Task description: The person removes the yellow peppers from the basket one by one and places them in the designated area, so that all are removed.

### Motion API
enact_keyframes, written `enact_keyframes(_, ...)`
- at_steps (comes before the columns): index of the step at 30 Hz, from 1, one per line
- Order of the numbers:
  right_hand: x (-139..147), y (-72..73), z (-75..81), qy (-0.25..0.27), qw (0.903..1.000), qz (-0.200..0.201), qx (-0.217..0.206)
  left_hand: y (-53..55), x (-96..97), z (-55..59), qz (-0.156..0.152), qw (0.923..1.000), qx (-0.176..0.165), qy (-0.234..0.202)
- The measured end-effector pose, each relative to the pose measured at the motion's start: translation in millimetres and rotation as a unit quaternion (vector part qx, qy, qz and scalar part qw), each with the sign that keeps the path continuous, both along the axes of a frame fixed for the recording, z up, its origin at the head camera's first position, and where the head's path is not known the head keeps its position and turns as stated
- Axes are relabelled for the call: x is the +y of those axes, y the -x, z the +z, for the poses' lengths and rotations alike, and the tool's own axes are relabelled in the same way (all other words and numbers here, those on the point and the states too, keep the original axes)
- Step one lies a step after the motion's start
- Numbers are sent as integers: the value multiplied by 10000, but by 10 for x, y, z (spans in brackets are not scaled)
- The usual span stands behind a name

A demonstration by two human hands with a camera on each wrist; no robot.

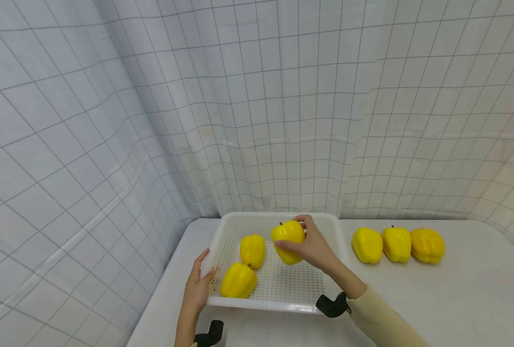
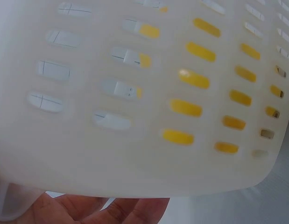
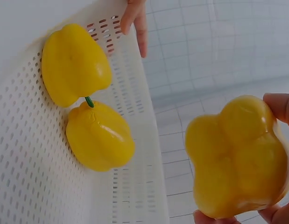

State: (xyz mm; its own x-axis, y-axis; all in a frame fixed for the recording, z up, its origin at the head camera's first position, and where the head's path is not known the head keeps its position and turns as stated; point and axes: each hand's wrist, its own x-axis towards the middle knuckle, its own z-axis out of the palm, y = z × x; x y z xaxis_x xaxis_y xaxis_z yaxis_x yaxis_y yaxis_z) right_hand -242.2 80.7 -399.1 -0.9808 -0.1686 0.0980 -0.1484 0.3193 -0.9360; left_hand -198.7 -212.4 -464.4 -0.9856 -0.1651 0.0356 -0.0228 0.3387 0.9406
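A white perforated plastic basket [image 1: 283, 306] stands on the table. Over it my right hand [image 1: 310, 246] grips a yellow bell pepper [image 1: 288, 233] between thumb and fingers; in the right wrist view the lobed underside of this pepper [image 3: 235, 158] faces the camera. Inside, toward the left wall, lie two more yellow bell peppers, one farther back [image 1: 253, 250] and one nearer the front [image 1: 238, 280]. My left hand [image 1: 197, 284] holds the basket's left side, thumb at the inner side of the rim. In the left wrist view its fingers [image 2: 116, 210] show below the basket wall [image 2: 88, 158].
To the basket's right, three yellow bell peppers [image 1: 367, 245] [image 1: 396, 244] [image 1: 428, 245] sit side by side on the white table [image 1: 434, 299]. White curtains with a grid pattern [image 1: 291, 120] hang behind and at the left. A black wrist device [image 1: 332, 305] is on each wrist.
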Motion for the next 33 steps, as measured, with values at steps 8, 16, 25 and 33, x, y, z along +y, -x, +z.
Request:
enact_keyframes(8,95,-86,12,140,9994,-219,240,1,-12,16,12,10000,-50,14)
enact_keyframes(16,243,-170,27,222,9986,-408,269,5,-14,23,33,9999,-94,36)
enact_keyframes(25,459,-336,-49,555,9940,-880,340,1,0,13,1,10000,-58,19)
enact_keyframes(33,699,-469,-141,537,9890,-1323,392,-2,0,10,18,10000,-73,35)
